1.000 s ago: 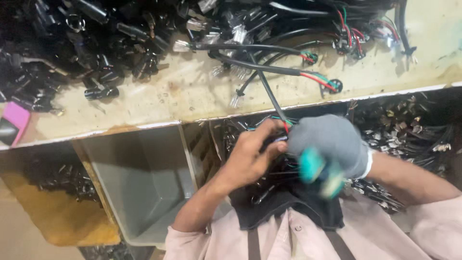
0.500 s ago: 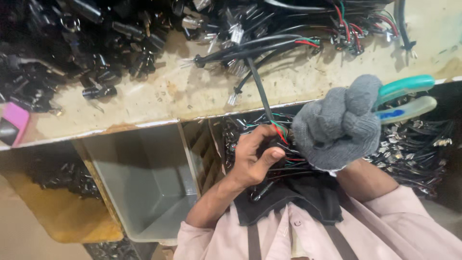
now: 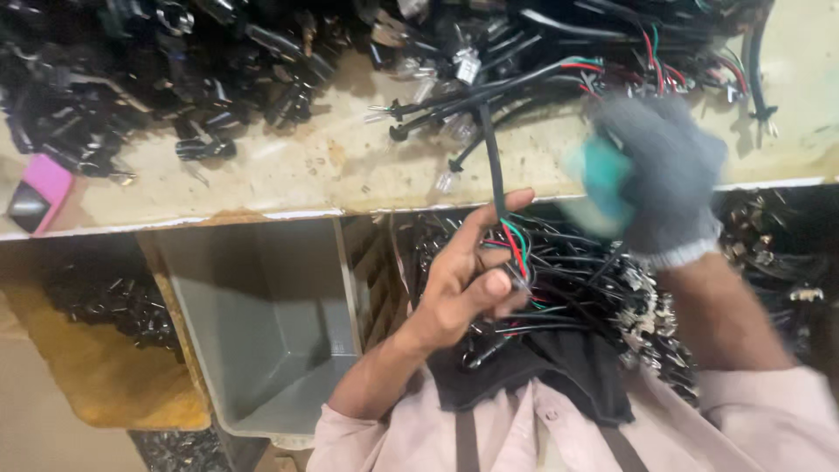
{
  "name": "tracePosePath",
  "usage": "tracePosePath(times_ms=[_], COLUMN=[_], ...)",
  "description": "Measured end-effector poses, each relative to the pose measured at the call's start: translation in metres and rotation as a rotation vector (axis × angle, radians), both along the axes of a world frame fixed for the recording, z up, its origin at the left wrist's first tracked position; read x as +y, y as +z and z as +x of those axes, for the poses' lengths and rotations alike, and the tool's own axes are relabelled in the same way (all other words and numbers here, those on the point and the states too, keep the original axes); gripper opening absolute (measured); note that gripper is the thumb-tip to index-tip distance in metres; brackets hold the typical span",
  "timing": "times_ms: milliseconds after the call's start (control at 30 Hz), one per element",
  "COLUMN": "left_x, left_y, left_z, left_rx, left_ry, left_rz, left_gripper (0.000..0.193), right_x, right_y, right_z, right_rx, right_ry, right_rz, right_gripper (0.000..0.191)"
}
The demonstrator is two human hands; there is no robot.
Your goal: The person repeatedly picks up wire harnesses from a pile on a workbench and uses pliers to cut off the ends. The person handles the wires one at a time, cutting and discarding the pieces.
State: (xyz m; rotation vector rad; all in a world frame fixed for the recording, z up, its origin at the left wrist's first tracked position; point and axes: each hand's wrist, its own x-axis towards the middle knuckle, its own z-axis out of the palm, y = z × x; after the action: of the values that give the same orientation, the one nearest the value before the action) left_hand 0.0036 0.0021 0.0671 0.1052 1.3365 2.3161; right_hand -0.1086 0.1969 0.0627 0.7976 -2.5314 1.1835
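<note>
Left hand (image 3: 468,280) clamped on black cable (image 3: 491,153) at table (image 3: 288,170) edge; gloved right hand (image 3: 660,175) closed around teal-handled tool (image 3: 599,179); best kept steady near coloured wires (image 3: 516,245)

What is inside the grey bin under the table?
The grey bin looks bare inside: only its smooth grey floor and walls show. Its near corner is covered by the left hand's forearm, so what lies there cannot be seen.

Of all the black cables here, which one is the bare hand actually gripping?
The black cable running from the left hand up onto the bench, its red and green wires bared at the fingers; the others lie loose.
</note>
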Motion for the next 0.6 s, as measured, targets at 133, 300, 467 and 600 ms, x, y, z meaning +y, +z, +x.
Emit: tracePosePath(times_ms=[133,300,467,600], left_x=[0.027,0.017,-0.045,-0.121], left_y=[0.029,0.014,0.028,-0.022], left_z=[0.011,0.049,0.032,-0.043], left_rx=[0.442,0.84,0.8,0.792], left_ry=[-0.45,-0.554,-0.418,0.695], left_rz=[-0.696,-1.336,-1.272,-2.255], left_gripper=[0.085,0.06,0.037,0.055], right_x=[-0.028,-0.03,-0.027,-0.02], right_y=[-0.019,0.014,0.028,-0.007], right_z=[-0.066,-0.077,-0.026,-0.019], right_rx=[0.252,0.319,0.487,0.166], right_ry=[0.005,0.152,0.053,0.106], right_rz=[0.72,0.699,0.894,0.511], right_gripper=[0.024,0.02,0.01,0.034])
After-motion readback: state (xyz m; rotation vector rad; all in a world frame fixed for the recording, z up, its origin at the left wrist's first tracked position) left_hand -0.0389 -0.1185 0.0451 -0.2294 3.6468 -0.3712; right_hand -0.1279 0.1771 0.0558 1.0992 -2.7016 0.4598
